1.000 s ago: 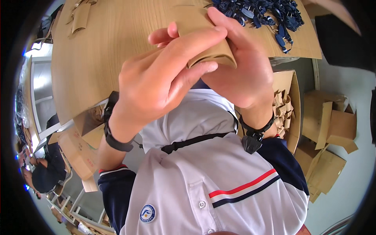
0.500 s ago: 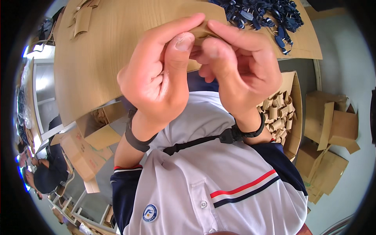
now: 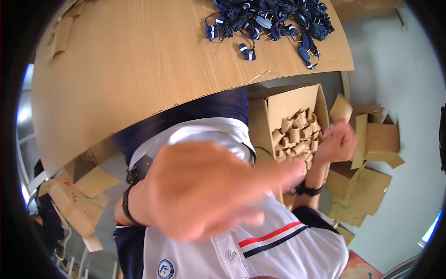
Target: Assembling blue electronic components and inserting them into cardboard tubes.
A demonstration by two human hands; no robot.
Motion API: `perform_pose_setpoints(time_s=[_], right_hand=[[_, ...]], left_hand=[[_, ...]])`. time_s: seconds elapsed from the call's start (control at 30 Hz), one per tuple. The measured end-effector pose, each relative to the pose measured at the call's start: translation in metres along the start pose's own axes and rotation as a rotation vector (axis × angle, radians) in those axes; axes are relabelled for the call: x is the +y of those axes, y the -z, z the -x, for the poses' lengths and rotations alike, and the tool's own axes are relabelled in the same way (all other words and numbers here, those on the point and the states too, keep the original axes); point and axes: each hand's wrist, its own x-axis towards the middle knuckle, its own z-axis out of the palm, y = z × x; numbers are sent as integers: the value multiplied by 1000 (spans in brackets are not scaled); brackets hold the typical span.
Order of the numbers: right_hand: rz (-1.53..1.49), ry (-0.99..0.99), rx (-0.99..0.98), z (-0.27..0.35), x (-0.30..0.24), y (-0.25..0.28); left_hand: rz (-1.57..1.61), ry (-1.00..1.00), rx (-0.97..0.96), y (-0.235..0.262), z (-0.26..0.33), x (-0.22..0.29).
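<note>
My right hand is out at the right, past the far side of an open cardboard box, its fingers closed on a small brown cardboard piece that sticks up from them, slightly blurred. Blurred by motion, my left hand hangs in front of my shirt. Its fingers look stretched and apart, one reaching toward the box, and I see nothing held in it. Inside the box lies a heap of rolled or folded brown cardboard pieces.
A wooden table spans the upper part. On it lie a pile of dark corded earphones and, far left, a brown cardboard strip. More cartons stand at the right and lower left.
My hands were together over the table, both at a brown cardboard piece. They have parted: the right has swung right and outward with a piece; the left has dropped toward my chest.
</note>
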Motion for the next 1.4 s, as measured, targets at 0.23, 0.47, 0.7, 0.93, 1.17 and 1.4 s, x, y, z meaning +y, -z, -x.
perform_pose_setpoints(time_s=[0.23, 0.47, 0.7, 0.93, 1.17, 1.4], right_hand=[[411, -199, -198, 37, 56, 12], [257, 196, -571, -89, -10, -100], [320, 357, -723, -107, -25, -131], [79, 412, -682, -107, -20, -138], [-505, 154, -518, -130, -98, -140], [-772, 355, -506, -117, -167, -156]], left_hand=[[-26, -143, 110, -12, -12, 9], [-61, -115, 108, -10, -20, -5], [-122, -58, 73, 17, -3, 3], [-158, -61, 106, 23, -4, -6], [-195, 122, 476, 22, -28, -7], [365, 313, 446, 24, -72, -10]])
